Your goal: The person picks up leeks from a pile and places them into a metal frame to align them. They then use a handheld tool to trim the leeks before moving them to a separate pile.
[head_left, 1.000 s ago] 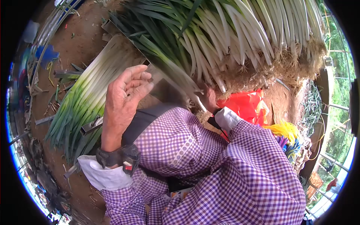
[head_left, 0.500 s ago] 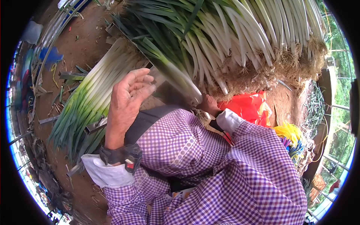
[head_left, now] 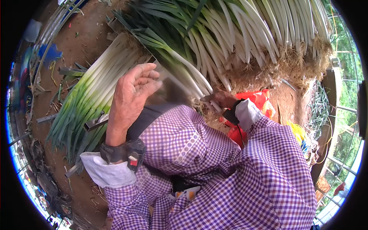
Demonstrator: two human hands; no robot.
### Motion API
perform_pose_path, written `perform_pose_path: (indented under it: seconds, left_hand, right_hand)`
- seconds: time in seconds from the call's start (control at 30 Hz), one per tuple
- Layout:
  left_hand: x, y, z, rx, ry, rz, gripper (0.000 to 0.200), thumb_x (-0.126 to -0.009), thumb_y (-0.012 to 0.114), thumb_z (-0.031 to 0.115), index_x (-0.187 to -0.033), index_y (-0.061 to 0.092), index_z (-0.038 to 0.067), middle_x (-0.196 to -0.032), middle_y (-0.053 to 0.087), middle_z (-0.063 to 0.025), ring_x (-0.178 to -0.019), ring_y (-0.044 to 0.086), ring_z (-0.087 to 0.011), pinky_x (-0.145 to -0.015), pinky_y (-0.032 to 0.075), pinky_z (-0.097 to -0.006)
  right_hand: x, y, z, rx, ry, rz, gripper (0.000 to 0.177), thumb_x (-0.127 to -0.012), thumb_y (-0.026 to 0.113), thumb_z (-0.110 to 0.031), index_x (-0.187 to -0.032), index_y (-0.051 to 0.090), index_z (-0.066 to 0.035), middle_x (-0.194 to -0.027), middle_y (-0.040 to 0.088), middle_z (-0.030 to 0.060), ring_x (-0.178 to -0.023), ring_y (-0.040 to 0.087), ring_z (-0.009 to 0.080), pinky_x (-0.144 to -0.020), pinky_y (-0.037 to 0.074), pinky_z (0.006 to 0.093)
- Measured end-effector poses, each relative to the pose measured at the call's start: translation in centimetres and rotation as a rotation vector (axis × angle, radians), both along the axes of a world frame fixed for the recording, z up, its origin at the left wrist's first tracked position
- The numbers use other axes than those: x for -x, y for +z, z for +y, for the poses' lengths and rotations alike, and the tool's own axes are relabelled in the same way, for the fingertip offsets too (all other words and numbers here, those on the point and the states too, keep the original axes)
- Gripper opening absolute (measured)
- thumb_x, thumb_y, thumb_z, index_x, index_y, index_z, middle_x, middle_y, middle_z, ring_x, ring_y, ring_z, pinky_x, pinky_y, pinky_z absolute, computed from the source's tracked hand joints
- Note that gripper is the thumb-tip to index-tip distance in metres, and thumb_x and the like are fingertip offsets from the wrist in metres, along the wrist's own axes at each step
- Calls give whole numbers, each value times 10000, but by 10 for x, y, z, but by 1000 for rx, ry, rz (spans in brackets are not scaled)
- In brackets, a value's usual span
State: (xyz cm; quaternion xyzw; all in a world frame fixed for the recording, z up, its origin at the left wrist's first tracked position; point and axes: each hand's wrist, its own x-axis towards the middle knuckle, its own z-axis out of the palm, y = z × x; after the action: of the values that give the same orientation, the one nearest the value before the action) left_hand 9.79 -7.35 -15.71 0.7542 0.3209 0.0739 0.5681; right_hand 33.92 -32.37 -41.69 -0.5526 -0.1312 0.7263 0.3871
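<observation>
My right hand (head_left: 223, 98) is closed around the white root ends of a couple of leeks (head_left: 197, 76), whose green tops stretch up and left onto the large pile. My left hand (head_left: 132, 94) is raised with its palm turned right. Its fingers are loosely bent, the thumb stands apart, and I see nothing held. Below and left of it, trimmed leeks (head_left: 97, 76) lie side by side, white ends up and green leaves down. Between my hands is a grey, blurred patch that I cannot make out.
A big pile of leeks (head_left: 245, 28) with dirty roots fills the top. Red plastic (head_left: 253, 97) lies beyond my right wrist, near yellow ties (head_left: 297, 132). Square metal tubing (head_left: 94, 124) juts out by my left forearm. Plant scraps litter the brown ground (head_left: 90, 23).
My right hand has shifted right and slightly up with the leeks' root ends. The leek stalks, blurred before, now appear sharper. My left hand has barely moved.
</observation>
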Motion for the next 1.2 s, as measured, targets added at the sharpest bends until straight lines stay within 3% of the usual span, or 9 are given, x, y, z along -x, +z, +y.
perform_pose_path:
  seconds: [0.07,0.2,0.4,0.5,0.63,0.77,0.93,1.03,1.2]
  left_hand:
    - [0,-1,0,-1,4,7,458,-921,696,118,-1345,591,-19,-1156,697,-110,-992,655,-152,-867,532,-303]
    - [0,-1,-2,-15,3,3,453,-913,698,101,-1337,595,-20,-1143,697,-111,-977,656,-153,-865,535,-308]
    - [0,-2,-5,16,-11,4,446,-902,694,77,-1324,599,-34,-1131,694,-118,-957,654,-154,-857,538,-304]
    - [-4,0,-5,32,-20,34,453,-893,697,66,-1320,596,-46,-1134,691,-125,-953,655,-158,-858,541,-301]
    - [-6,-3,-5,48,-3,20,457,-885,697,49,-1319,595,-51,-1135,690,-128,-955,657,-165,-863,544,-302]
    - [-6,-4,-4,68,9,30,457,-883,695,39,-1321,598,-45,-1131,692,-127,-960,655,-167,-872,543,-307]
    - [-11,0,-2,92,7,52,459,-880,703,46,-1321,603,-36,-1132,693,-129,-966,654,-173,-913,529,-325]
    - [-10,-2,-3,90,19,44,460,-880,706,53,-1320,603,-34,-1133,693,-129,-968,654,-173,-914,527,-325]
    - [-9,-8,-2,55,29,-4,458,-879,733,91,-1291,599,-58,-1111,706,-163,-920,695,-192,-845,560,-335]
  right_hand:
    - [16,12,7,-128,-65,-152,431,-822,805,-155,-1127,576,44,-775,657,80,-571,625,149,-454,490,291]
    - [14,49,20,-85,-12,-617,552,-756,872,-199,-1171,638,80,-871,704,135,-657,650,189,-572,522,347]
    - [13,131,54,33,-175,-671,423,-750,857,-182,-1013,692,105,-818,718,164,-600,659,193,-522,515,346]
    - [20,50,77,-32,-55,-653,488,-735,864,-213,-1044,671,113,-854,720,186,-658,677,231,-534,526,369]
    - [55,-96,103,-137,27,-1265,506,-751,821,-337,-1042,656,43,-849,711,232,-742,697,395,-628,553,493]
    - [80,-82,121,-208,-33,-1248,380,-806,720,-323,-1018,648,-16,-858,705,233,-776,683,469,-714,552,543]
    - [110,-104,136,-57,35,-1548,220,-869,534,-125,-1026,662,-40,-859,716,226,-773,703,425,-646,536,509]
    - [110,-113,133,-177,-60,-1648,233,-853,552,-122,-1034,661,-25,-868,712,238,-779,699,435,-641,528,529]
    - [76,-99,137,-85,64,-1369,429,-741,770,-252,-1074,645,-13,-903,714,246,-814,695,464,-697,557,529]
